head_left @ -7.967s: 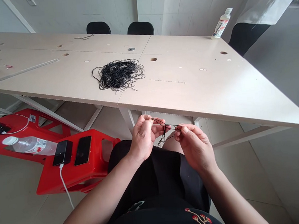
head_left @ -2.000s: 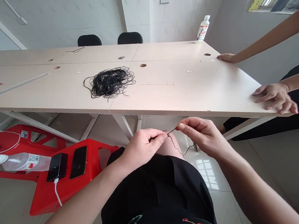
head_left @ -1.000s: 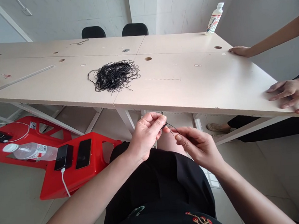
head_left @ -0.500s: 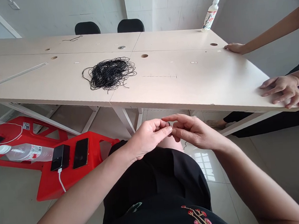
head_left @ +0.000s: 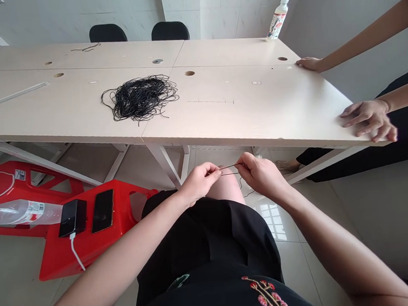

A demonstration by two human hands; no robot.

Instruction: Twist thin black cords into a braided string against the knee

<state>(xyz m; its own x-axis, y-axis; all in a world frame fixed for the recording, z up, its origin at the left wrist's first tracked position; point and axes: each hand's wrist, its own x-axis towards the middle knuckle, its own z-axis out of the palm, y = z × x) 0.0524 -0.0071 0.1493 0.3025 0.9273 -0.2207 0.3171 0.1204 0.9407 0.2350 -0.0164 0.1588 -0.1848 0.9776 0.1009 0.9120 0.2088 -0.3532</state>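
Above my lap, a thin black cord (head_left: 228, 166) is stretched between my two hands in two strands. My left hand (head_left: 202, 178) pinches it between thumb and fingertips. On the other side, my right hand (head_left: 259, 171) is closed around the cord, with loose ends dangling below it. What lies inside the fingers of either hand is hidden. On the table in front of me lies a tangled heap of black cord (head_left: 139, 98), apart from both hands.
A pale table (head_left: 216, 124) spans the view ahead. Another person's hands (head_left: 371, 119) rest on its right edge. At my left, a red stool (head_left: 124, 210) bears a phone (head_left: 103, 210), a power bank (head_left: 73, 218) and a plastic bottle (head_left: 26, 212). Another bottle (head_left: 277, 19) stands at the back.
My hands were touching at the fingertips and have drawn apart, with the cord now pulled straight between them. My right hand has closed into a fist. The view has shifted slightly right.
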